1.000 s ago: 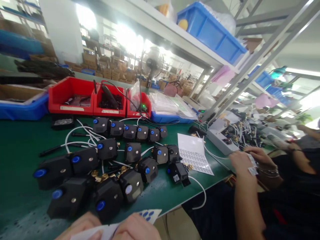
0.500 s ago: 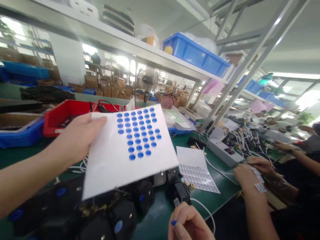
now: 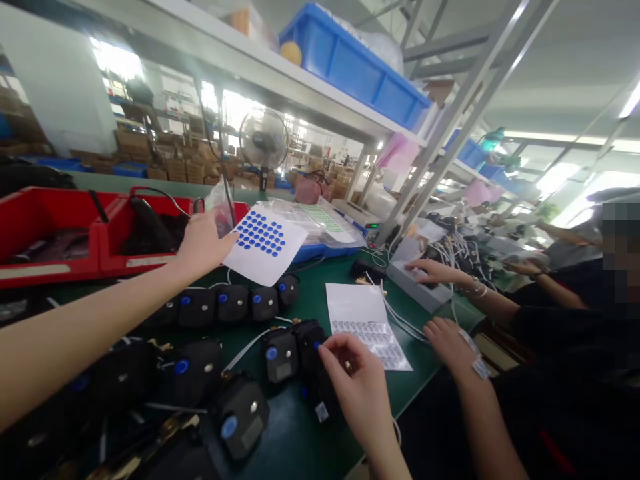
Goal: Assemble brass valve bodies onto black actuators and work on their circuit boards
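My left hand (image 3: 203, 245) pinches the left edge of a white sheet (image 3: 273, 267) with rows of round blue stickers (image 3: 260, 233), held up over the bench. My right hand (image 3: 357, 380) is closed in a pinch at a small black boxy device (image 3: 307, 333). A blue sticker (image 3: 317, 345) shows at its fingertips, against the device; whether it is stuck down I cannot tell. Beside it stands another black device (image 3: 280, 357) with a blue dot and a silver button. A larger one (image 3: 243, 417) sits nearer me, also with a blue dot.
Several more black devices with cables cover the left of the green bench. A white label sheet (image 3: 370, 333) lies right of centre. Red bins (image 3: 50, 263) stand at the left rear. At right, a co-worker's hands (image 3: 453, 347) rest near a grey box (image 3: 420, 290).
The sticker sheet has moved away from me and up, uncovering the black devices. My right hand has gone forward with a blue sticker to a device. The view has swung right.
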Demonstrator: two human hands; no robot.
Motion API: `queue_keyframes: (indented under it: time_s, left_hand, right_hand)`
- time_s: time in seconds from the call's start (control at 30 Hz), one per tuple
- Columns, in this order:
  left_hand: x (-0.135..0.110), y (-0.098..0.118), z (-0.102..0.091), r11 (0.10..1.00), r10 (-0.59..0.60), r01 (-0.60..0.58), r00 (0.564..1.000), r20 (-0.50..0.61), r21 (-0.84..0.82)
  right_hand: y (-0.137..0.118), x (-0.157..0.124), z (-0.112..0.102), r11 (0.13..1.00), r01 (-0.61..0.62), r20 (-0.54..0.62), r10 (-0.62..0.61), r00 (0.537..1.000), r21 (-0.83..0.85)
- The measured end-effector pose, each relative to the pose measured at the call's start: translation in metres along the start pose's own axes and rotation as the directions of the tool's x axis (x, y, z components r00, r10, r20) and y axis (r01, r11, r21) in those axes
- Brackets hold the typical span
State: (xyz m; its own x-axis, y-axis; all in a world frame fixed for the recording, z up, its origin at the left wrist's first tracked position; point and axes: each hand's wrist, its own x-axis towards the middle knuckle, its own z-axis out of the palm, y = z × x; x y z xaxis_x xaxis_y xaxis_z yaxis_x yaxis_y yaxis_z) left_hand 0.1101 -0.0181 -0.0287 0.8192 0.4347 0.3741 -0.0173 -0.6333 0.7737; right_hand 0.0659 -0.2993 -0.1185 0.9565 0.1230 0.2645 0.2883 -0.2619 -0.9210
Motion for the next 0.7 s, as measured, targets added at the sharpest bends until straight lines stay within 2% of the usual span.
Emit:
queue_keyframes:
  time_s: [0.07, 0.13, 0.17, 0.2, 0.27, 0.3, 0.43, 0.63, 0.7]
  left_hand:
    - [-0.017, 0.010, 0.004, 0.991, 0.100, -0.103, 0.994, 0.051, 0.081]
    - [-0.038, 0.020, 0.012, 0.978, 0.161, -0.188, 0.957, 0.241, 0.094]
    - [-0.049, 0.025, 0.017, 0.970, 0.181, -0.227, 0.910, 0.372, 0.086]
    - [-0.060, 0.029, 0.023, 0.955, 0.201, -0.282, 0.842, 0.500, 0.091]
    - [-0.078, 0.034, 0.034, 0.926, 0.188, -0.352, 0.740, 0.646, 0.133]
    - [-0.085, 0.034, 0.040, 0.914, 0.166, -0.371, 0.710, 0.685, 0.163]
    - [-0.092, 0.030, 0.056, 0.903, 0.090, -0.365, 0.680, 0.728, 0.229]
    - [-0.083, 0.019, 0.065, 0.934, 0.125, -0.335, 0.630, 0.766, 0.124]
    - [-0.082, 0.018, 0.065, 0.943, 0.126, -0.317, 0.632, 0.765, 0.106]
  right_hand:
    - [-0.002, 0.009, 0.002, 0.999, 0.034, 0.010, -0.034, 0.999, -0.016]
    - [-0.003, 0.014, 0.003, 0.999, 0.049, 0.036, -0.049, 0.998, -0.015]
    - [-0.003, 0.016, 0.003, 0.999, 0.045, 0.056, -0.044, 0.997, -0.012]
    - [-0.004, 0.017, 0.003, 0.999, 0.034, 0.080, -0.033, 0.996, -0.010]
    - [-0.003, 0.018, 0.003, 1.000, 0.015, 0.114, -0.014, 0.993, -0.010]
    - [-0.002, 0.018, 0.003, 1.000, 0.009, 0.116, -0.008, 0.993, -0.013]
    - [0.002, 0.016, 0.005, 1.000, -0.005, 0.107, 0.006, 0.994, -0.012]
    - [0.004, 0.015, 0.006, 0.996, 0.029, 0.104, -0.020, 0.994, -0.082]
    - [0.003, 0.015, 0.006, 0.995, 0.034, 0.107, -0.024, 0.994, -0.096]
